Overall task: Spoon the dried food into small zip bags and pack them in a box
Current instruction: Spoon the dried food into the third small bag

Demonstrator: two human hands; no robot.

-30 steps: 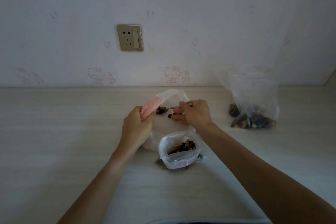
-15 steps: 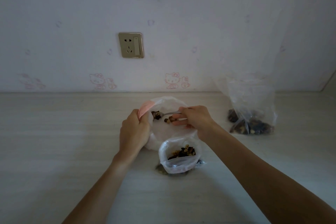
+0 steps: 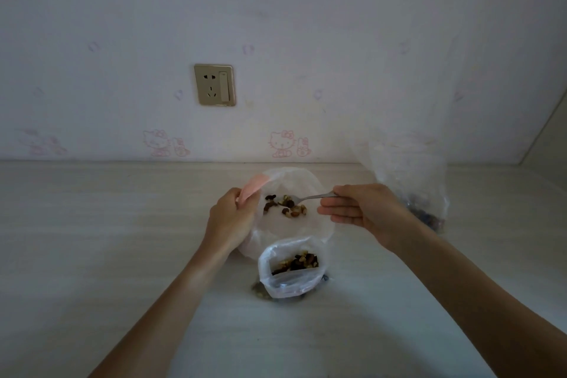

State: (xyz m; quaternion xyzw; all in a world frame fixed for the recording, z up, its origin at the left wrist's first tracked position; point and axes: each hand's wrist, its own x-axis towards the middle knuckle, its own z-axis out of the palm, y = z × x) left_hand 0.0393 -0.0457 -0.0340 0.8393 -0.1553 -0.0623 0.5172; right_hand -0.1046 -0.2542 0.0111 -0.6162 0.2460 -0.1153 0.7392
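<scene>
Two bags of dried food lie within the person's reach, and a third stands apart. Nearest the camera, a small clear plastic bag (image 3: 290, 273) sits upright on the pale wood-grain tabletop (image 3: 92, 239), its mouth rolled open and brown mixed nuts and dried fruit (image 3: 296, 262) visible inside; a few pieces lie at its base. It appears placed close as the supply to dip from.

Just beyond it, touching or nearly so, a translucent white zip bag with a pink strip at its mouth (image 3: 294, 224) is tilted toward the camera. The left hand (image 3: 231, 219) grips the pink rim with curled fingers, evidently to hold the mouth wide for filling. The right hand (image 3: 362, 209) pinches the handle of a small metal spoon (image 3: 310, 197) between thumb and forefinger, the remaining fingers extended; the bowl rests among a small scatter of dried food (image 3: 287, 205) inside. Filling looks barely begun.

Farther right, a tall clear plastic bag with dark contents (image 3: 411, 187) stands near the wall. A brass-coloured wall socket (image 3: 214, 84) sits above. No box is in view.
</scene>
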